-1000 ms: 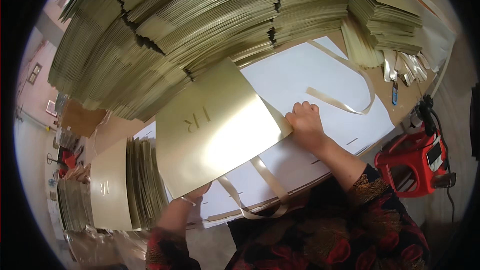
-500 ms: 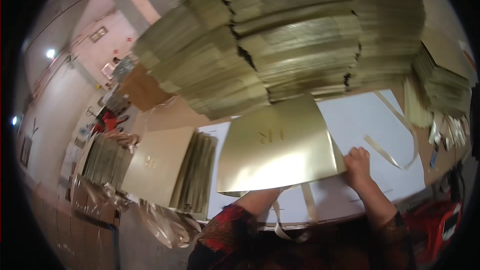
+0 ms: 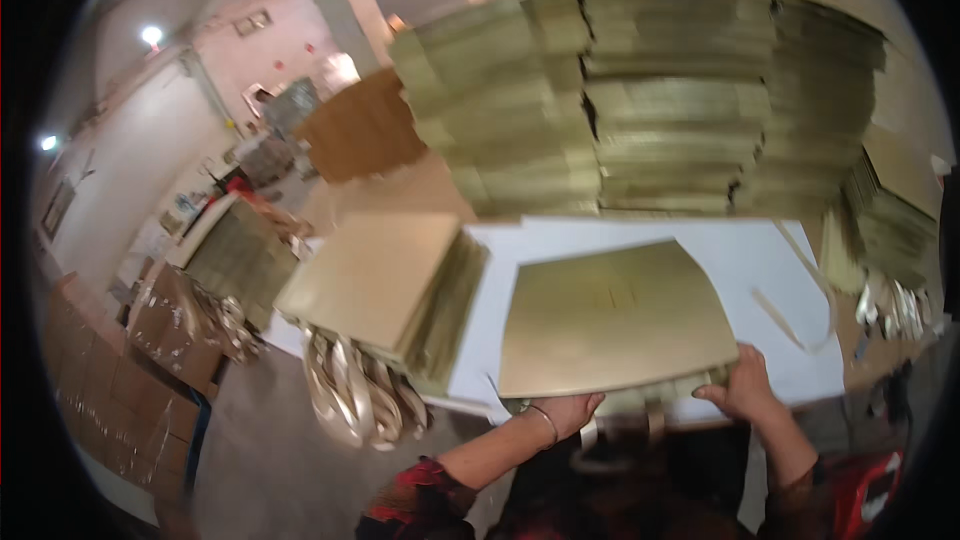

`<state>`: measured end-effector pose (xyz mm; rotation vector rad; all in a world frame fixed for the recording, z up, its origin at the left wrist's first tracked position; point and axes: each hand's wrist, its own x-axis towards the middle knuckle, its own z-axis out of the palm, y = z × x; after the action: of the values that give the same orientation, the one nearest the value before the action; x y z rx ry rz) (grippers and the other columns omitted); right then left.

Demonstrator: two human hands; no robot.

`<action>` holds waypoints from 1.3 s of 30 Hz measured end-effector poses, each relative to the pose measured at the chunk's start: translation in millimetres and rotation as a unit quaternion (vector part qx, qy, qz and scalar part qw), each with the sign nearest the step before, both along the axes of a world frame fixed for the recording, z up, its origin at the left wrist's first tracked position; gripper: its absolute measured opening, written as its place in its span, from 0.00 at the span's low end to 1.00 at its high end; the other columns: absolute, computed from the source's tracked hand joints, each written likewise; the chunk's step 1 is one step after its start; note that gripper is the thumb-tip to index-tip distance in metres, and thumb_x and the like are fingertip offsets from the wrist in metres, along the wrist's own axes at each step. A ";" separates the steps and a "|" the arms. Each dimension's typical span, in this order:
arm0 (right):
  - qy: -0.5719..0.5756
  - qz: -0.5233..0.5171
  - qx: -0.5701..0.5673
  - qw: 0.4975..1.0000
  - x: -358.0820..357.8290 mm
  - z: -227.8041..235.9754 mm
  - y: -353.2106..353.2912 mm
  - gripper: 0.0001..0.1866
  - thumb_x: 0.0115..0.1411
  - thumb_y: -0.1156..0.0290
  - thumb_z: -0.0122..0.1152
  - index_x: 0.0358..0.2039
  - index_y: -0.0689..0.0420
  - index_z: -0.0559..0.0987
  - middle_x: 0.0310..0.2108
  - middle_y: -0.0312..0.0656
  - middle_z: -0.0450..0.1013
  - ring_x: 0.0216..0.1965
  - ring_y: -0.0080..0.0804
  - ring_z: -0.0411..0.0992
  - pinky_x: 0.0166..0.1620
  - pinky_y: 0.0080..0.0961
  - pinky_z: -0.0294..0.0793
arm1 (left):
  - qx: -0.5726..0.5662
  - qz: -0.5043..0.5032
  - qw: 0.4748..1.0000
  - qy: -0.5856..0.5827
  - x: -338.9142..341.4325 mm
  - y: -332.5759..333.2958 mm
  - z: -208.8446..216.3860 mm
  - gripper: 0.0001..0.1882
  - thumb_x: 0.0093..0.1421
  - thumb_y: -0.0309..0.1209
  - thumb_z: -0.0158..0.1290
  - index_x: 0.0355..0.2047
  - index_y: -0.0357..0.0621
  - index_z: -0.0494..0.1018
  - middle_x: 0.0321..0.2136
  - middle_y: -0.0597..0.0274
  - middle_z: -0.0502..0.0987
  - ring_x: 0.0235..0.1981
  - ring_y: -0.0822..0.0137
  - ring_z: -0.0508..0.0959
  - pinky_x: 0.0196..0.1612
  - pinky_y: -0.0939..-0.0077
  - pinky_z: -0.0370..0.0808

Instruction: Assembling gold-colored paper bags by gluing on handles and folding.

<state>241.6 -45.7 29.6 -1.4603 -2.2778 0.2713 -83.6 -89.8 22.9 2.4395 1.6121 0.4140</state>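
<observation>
A flat gold paper bag (image 3: 610,325) with a small embossed mark lies over the white sheet (image 3: 510,240) in front of me, its near edge bowed and a little raised. My left hand (image 3: 568,414), with a bangle on its wrist, grips that near edge, the fingers partly hidden beneath. At the near right corner my right hand (image 3: 745,388) is closed on the bag, thumb toward the middle. Pale ribbon handles hang below the near edge between my hands, blurred and partly in shadow.
To the left stands a pile of gold bags (image 3: 375,270) with ribbon handles (image 3: 345,390) dangling. Tall stacks of gold bags (image 3: 680,110) wall off the back. A loose ribbon (image 3: 780,315) curves on the sheet. More bags (image 3: 890,200) stand at right, near a red stool (image 3: 865,495).
The bag has come down flatter and slid right, and my left hand has come out from beneath to its near edge. My view has swung left.
</observation>
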 end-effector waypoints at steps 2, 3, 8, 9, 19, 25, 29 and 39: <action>-0.069 0.047 -0.124 0.989 28.9 22.3 -10.4 0.30 0.46 0.56 0.69 0.45 0.63 0.74 0.42 0.54 0.71 0.47 0.54 0.67 0.52 0.43 0.67 | 0.039 -0.059 0.988 -0.136 15.3 -54.2 27.3 0.14 0.59 0.36 0.54 0.43 0.45 0.76 0.39 0.52 0.79 0.39 0.53 0.79 0.42 0.59 0.77; -0.097 0.053 -0.161 0.981 40.6 35.7 -10.7 0.31 0.48 0.56 0.67 0.48 0.64 0.73 0.44 0.55 0.71 0.47 0.56 0.68 0.52 0.42 0.68 | 0.100 -0.144 0.973 -0.153 10.2 -72.9 45.2 0.14 0.56 0.34 0.57 0.42 0.45 0.76 0.38 0.54 0.78 0.36 0.56 0.80 0.35 0.66 0.78; 0.201 0.001 -0.214 0.956 45.2 88.1 39.2 0.28 0.56 0.52 0.62 0.47 0.64 0.74 0.40 0.46 0.74 0.41 0.40 0.72 0.44 0.34 0.73 | 0.229 0.202 0.876 -0.372 -74.0 -57.8 106.9 0.10 0.59 0.28 0.52 0.40 0.38 0.72 0.35 0.53 0.75 0.33 0.66 0.75 0.39 0.74 0.73; 0.290 -0.046 -0.269 0.917 33.2 89.7 54.3 0.27 0.57 0.51 0.61 0.46 0.62 0.75 0.39 0.43 0.75 0.41 0.36 0.72 0.42 0.31 0.73 | 0.146 0.273 0.828 -0.468 -85.8 -31.9 104.6 0.14 0.64 0.36 0.50 0.40 0.35 0.71 0.37 0.53 0.73 0.36 0.67 0.74 0.40 0.72 0.72; 0.338 -0.078 -0.394 0.851 -19.6 8.2 39.7 0.19 0.63 0.61 0.53 0.40 0.67 0.79 0.36 0.42 0.78 0.36 0.29 0.75 0.40 0.26 0.74 | -0.315 0.239 0.700 -0.595 -93.5 -6.9 -4.4 0.17 0.63 0.42 0.48 0.43 0.41 0.74 0.35 0.63 0.78 0.40 0.70 0.76 0.43 0.68 0.75; 0.402 -0.139 -0.416 0.804 -28.6 31.5 33.0 0.14 0.64 0.65 0.52 0.36 0.65 0.77 0.30 0.40 0.75 0.30 0.24 0.73 0.33 0.22 0.72 | 0.063 0.128 0.745 -0.652 -64.2 -74.4 50.6 0.18 0.65 0.33 0.43 0.17 0.43 0.68 0.13 0.69 0.66 0.15 0.77 0.63 0.20 0.79 0.62; 0.445 -0.119 -0.425 0.779 -35.5 27.0 26.3 0.15 0.65 0.62 0.51 0.35 0.62 0.77 0.30 0.38 0.75 0.30 0.24 0.73 0.33 0.24 0.74 | -0.364 0.077 0.652 -0.660 17.5 -111.1 37.6 0.25 0.65 0.48 0.49 0.49 0.37 0.68 0.38 0.53 0.76 0.32 0.66 0.77 0.28 0.74 0.74; 0.581 -0.004 -0.522 0.625 -120.5 13.6 -29.7 0.16 0.66 0.60 0.51 0.45 0.60 0.74 0.38 0.42 0.75 0.35 0.30 0.76 0.32 0.31 0.79 | -0.048 0.230 0.809 -0.539 77.2 3.8 94.0 0.21 0.48 0.15 0.44 0.45 0.29 0.70 0.38 0.47 0.77 0.44 0.58 0.75 0.48 0.61 0.71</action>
<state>121.1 -75.4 43.2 -1.0035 -0.8800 2.0694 -6.4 -86.0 116.9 1.1788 1.4957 1.4114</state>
